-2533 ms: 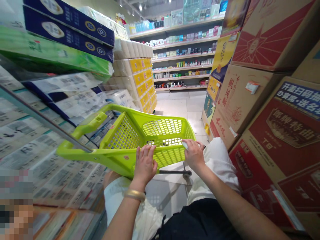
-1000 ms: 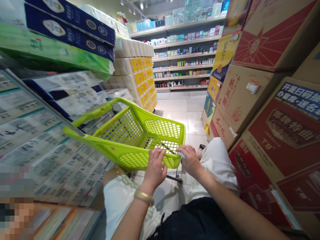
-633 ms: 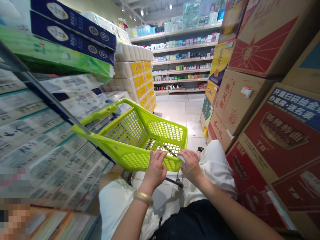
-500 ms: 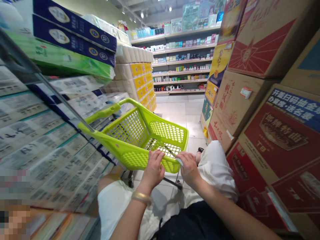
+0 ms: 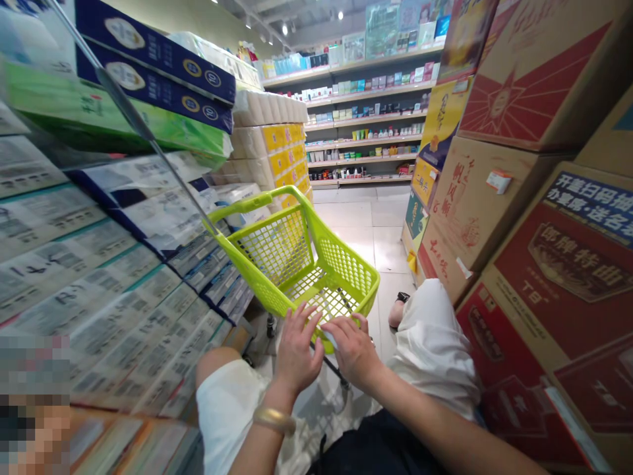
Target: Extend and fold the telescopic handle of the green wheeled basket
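A lime-green shopping basket cart point(image 5: 297, 264) with lattice sides stands in front of me; its basket holds nothing. My left hand point(image 5: 299, 349) rests its outstretched fingertips on the near rim, with the thumb apart and nothing visibly held. Beside it, my right hand point(image 5: 353, 346) bends its fingers over the rim's near corner. A small white piece point(image 5: 332, 340) pokes out from under those fingers; its kind is hard to make out. From the basket's left side a metal pole point(image 5: 173, 171) with a grey sleeve rises toward the upper left.
Stacked paper-goods packs point(image 5: 113, 264) rise close on the left. Liquor cartons point(image 5: 558, 264) are piled on the right. Yellow-and-white tissue packs point(image 5: 287, 155) stand farther ahead, with product shelves point(image 5: 368, 119) at the back. Pale floor tiles point(image 5: 386, 237) run between the stacks.
The basket has turned, its handle end swinging right and away from the left stack. Both hands have shifted slightly left and down, staying at the near rim. The pole has swung too.
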Tool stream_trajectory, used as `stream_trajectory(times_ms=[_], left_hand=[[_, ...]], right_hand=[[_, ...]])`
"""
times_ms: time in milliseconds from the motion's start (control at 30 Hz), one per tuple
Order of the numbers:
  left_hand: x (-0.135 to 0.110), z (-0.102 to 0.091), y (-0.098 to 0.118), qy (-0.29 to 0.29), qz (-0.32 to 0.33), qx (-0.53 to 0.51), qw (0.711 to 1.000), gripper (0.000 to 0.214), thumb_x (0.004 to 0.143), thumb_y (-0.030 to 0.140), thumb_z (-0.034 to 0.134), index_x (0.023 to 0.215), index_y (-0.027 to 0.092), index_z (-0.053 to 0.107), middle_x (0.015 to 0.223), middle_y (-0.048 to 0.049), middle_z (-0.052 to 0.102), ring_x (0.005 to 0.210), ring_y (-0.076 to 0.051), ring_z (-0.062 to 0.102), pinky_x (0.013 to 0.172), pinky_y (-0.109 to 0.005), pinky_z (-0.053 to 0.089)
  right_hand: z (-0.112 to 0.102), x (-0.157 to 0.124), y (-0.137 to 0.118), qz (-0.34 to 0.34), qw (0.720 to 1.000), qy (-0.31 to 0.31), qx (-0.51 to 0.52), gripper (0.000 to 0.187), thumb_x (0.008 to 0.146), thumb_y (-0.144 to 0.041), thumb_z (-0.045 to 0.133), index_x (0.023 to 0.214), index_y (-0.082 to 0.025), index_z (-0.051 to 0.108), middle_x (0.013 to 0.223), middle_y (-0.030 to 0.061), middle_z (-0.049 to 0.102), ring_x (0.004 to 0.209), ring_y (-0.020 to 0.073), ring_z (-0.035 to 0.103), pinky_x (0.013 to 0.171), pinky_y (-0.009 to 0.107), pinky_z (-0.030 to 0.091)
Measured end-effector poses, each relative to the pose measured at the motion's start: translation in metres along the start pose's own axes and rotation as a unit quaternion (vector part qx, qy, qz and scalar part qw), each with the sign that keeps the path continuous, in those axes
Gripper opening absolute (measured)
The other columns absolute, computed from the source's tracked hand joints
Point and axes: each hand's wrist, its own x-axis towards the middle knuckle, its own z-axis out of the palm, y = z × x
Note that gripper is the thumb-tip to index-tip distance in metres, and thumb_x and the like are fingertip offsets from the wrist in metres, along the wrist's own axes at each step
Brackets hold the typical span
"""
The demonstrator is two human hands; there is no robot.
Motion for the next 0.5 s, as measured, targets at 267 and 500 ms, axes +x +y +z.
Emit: stream_trajectory(times_ms=[267, 500], left_hand=[[-0.004, 0.002, 0.005, -0.043, -0.018, 0.036, 0.998, 0.041, 0.079, 0.022, 0.054, 0.12, 0.019, 0.055, 0.124, -0.0126, 0.061, 0.129, -0.029, 0.048, 0.116, -0.056, 0.025], [-0.003, 0.013, 0.001, -0.03, -0.05, 0.097, 0.994, 0.035, 0.08, 0.017, 0.052, 0.115, 0.018, 0.053, 0.122, -0.0152, 0.061, 0.133, -0.03, 0.044, 0.115, -0.058, 0.024]], right_hand=[[-0.009, 0.008, 0.032, 0.044, 0.997, 0.003, -0.057, 0.039, 0.079, -0.002, 0.051, 0.111, -0.023, 0.06, 0.106, 0.0031, 0.069, 0.105, 0.0184, 0.059, 0.103, 0.037, 0.021], [0.006, 0.015, 0.011, 0.082, 0.996, 0.003, -0.041, 0.036, 0.08, -0.004, 0.051, 0.11, -0.022, 0.06, 0.104, 0.0044, 0.069, 0.104, 0.0201, 0.058, 0.105, 0.039, 0.02]])
